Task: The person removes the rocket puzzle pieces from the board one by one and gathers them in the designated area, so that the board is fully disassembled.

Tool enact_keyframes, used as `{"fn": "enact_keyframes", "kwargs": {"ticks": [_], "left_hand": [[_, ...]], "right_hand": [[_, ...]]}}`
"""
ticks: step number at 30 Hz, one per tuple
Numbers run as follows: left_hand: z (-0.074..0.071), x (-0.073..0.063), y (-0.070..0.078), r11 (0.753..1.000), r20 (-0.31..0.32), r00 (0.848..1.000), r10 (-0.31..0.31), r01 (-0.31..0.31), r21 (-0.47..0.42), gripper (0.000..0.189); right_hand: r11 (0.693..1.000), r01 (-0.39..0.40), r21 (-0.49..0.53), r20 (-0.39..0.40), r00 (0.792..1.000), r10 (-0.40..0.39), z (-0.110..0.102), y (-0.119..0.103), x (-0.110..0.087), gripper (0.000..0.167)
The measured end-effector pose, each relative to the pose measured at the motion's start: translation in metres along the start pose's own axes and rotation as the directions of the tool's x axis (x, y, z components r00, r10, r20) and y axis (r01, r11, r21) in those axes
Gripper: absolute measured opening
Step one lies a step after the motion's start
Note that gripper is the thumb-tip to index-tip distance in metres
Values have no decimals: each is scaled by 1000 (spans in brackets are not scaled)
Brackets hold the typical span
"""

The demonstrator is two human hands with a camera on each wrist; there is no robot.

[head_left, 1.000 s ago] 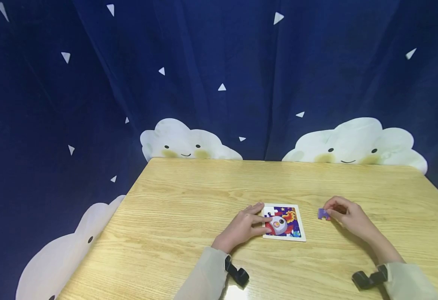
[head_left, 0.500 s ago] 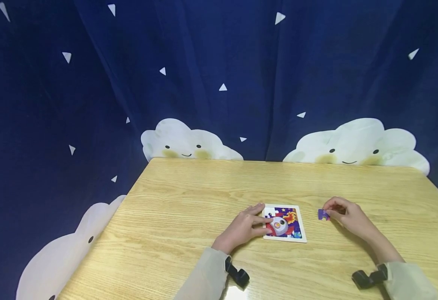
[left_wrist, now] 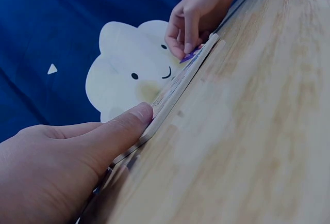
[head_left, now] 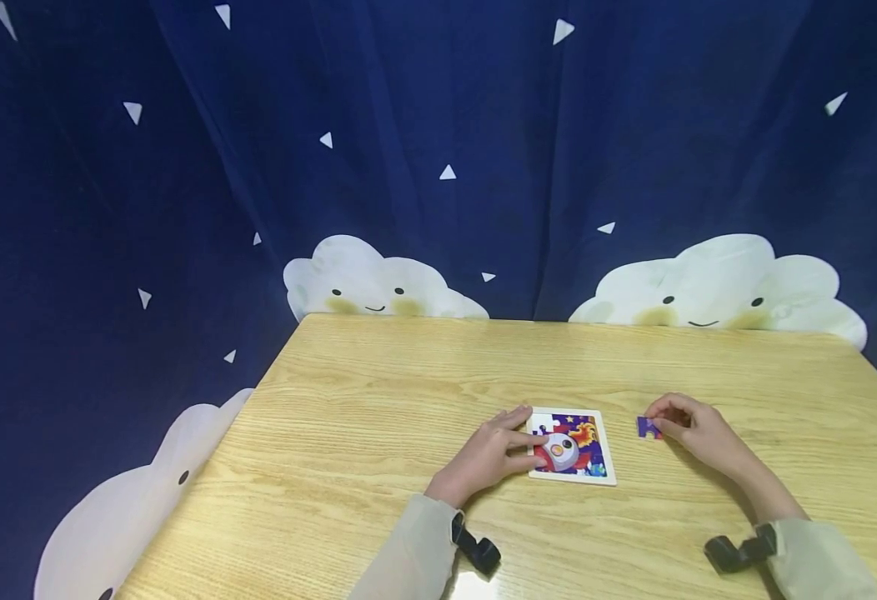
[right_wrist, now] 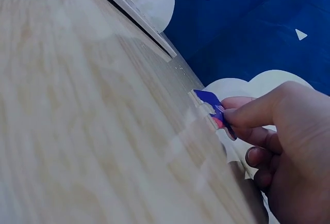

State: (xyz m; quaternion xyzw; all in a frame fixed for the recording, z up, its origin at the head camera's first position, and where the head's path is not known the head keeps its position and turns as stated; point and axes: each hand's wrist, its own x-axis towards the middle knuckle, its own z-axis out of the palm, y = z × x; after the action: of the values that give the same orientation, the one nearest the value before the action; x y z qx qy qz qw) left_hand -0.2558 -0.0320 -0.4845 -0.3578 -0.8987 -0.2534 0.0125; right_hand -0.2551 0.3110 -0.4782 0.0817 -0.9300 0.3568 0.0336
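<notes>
In the head view, a square puzzle board [head_left: 609,463] with a white rim and a rocket picture lies on the table. White backing shows at its upper left corner. My left hand [head_left: 483,454] rests on the board's left side, its fingers and thumb spread fairly straight over the edge. To the right, my right hand [head_left: 697,429] pinches a purple jigsaw piece [head_left: 644,427] between thumb and fingers. Seen from the right wrist, the piece [right_wrist: 205,97] is held tilted, low over the wood; contact with the table cannot be told. Fingers cover part of it.
The light wooden table [head_left: 378,400] extends to a dark blue curtain [head_left: 408,125] with white triangles and smiling clouds. Black straps with cameras [head_left: 476,546] sit at both wrists, over beige sleeves [head_left: 408,550].
The purple piece turns slightly in the right fingers, with its notched edge showing a little differently. The left hand and board keep their places, apart from a slight shift of the head view.
</notes>
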Motion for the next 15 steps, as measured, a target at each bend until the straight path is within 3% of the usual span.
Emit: {"fn": "enact_keyframes", "kwargs": {"ticks": [15], "left_hand": [[-2,-1,1,1000,-8,1000,14,-14,19,42]], "right_hand": [[1000,22,-20,2,1000,-22,0,-3,0,12]]}}
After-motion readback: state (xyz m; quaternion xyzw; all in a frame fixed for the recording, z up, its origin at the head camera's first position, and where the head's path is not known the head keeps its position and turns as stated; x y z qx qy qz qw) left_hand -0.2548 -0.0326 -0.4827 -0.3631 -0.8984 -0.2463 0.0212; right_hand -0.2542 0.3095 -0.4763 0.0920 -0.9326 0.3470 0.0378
